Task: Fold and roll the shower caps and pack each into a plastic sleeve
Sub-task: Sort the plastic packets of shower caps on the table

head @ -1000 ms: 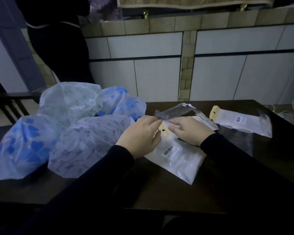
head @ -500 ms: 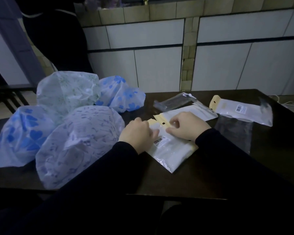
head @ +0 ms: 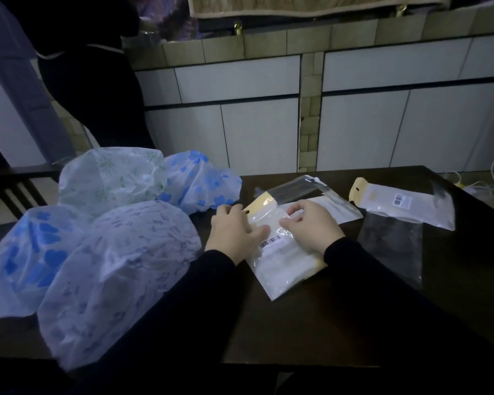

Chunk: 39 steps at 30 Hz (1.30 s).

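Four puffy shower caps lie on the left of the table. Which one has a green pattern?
The rear-left cap, the farthest one on the left side. Its print is pale green; two others carry bright blue flowers or hearts, and the nearest has a faint grey-blue print.
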{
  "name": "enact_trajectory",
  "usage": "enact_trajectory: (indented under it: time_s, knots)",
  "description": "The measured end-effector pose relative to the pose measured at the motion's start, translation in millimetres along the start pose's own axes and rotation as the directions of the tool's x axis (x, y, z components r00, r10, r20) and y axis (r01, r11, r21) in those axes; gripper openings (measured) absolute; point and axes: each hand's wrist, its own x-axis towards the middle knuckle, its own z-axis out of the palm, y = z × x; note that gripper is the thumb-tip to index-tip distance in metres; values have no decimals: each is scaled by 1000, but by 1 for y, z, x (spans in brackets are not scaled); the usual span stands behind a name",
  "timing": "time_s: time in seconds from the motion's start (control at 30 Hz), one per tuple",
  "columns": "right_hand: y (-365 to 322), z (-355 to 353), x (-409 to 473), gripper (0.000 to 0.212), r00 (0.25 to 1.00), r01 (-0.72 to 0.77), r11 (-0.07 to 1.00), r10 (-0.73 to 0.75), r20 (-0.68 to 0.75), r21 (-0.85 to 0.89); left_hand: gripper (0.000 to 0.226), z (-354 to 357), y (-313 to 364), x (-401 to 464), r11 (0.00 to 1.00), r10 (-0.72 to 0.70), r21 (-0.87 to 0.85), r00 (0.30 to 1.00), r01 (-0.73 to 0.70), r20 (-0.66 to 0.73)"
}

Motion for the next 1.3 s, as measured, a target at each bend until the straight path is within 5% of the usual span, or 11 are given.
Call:
enact_trajectory:
  time_s: [0.17, 0.33, 0.43, 0.53, 0.67, 0.8, 0.9, 1.03, 1.17, 1.3]
  knots:
    - [2, -4, 6, 11, 993, 20, 926, 25, -115, 377, 76, 7, -5, 3, 903, -59, -430, 991, 0, -123]
    - [1, 4, 16, 13, 985, 22, 886, 60, -162, 463, 66, 7, -5, 9, 718, 2, -689, 991, -95, -134]
    - [6, 2, 19, 29, 997, -17, 956, 40, -70, 294, 67, 6, -10, 15, 693, 14, -708, 984, -138, -177]
    - [14, -14, 26, 35, 945, -59, 997, 41, -324, -46, 68, 6, -14, 21, 668, -5, -730, 979, -147, -202]
    - [30, -30, 37, 57, 889, -352, 844, 166, -427, -405, 69, 6, -15, 25, 679, 12, -717, 979, -156, -202]
    - [37, -33, 35, 67, 929, -363, 720, 228, -292, -592, 70, 9, -17, 30, 696, 9, -702, 979, -151, -202]
    - [35, -30, 30, 61, 964, -262, 733, 228, -136, -627, 70, 11, -18, 30, 701, 20, -697, 981, -150, -191]
    - [31, -28, 22, 39, 996, -85, 903, 74, -43, -420, 68, 10, -22, 29, 713, 7, -685, 978, -151, -208]
    - [25, -30, 21, 63, 935, -313, 808, 168, -312, -500, 68, 8, -22, 26, 721, 3, -678, 978, -145, -207]
    - [23, -28, 22, 64, 900, -434, 718, 375, -223, -544, 68, 8, -21, 23, 719, 14, -681, 983, -139, -186]
